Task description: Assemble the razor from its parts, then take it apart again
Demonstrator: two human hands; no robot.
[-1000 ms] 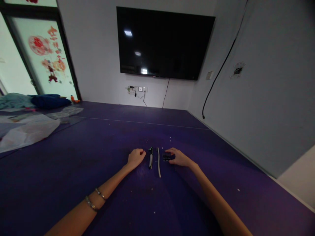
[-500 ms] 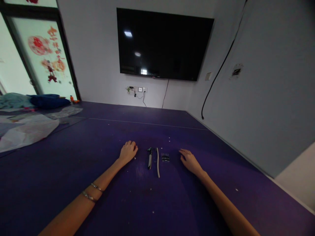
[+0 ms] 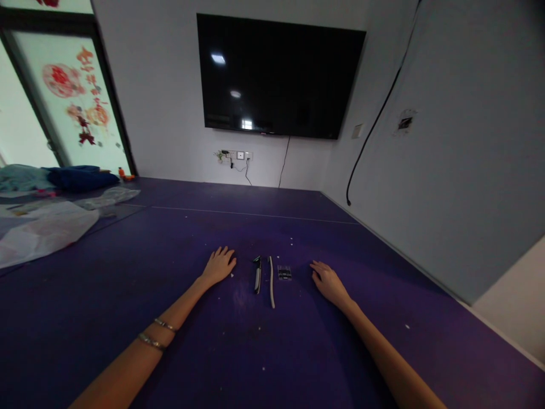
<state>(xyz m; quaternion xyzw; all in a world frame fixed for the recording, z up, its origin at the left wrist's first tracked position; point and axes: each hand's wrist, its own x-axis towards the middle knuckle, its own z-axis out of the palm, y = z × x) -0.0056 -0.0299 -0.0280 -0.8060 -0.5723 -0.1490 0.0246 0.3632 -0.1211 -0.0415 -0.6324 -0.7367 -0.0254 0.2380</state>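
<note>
My left hand point(image 3: 218, 264) rests palm down on the purple surface point(image 3: 179, 363), fingers spread, holding nothing. To its right lies a razor point(image 3: 258, 276) with a dark head and a grey-and-black handle. Beside the razor is a pale toothbrush point(image 3: 272, 287), its head pointing away from me. A small clear packet point(image 3: 285, 273) with dark pieces inside comes after it; what they are is too small to tell. My right hand point(image 3: 330, 282) lies to the right of the packet, apart from it, fingers loosely bent and empty.
Crumpled plastic sheeting point(image 3: 55, 230) and a dark blue cloth point(image 3: 83, 177) lie at the far left. A black cable point(image 3: 374, 128) hangs down along the right wall. White specks are scattered over the surface. A television point(image 3: 281, 76) is on the back wall.
The fingers of my left hand have spread out flatter. My right hand stays nearly where it was. The razor, toothbrush and packet have not moved; the view has shifted slightly.
</note>
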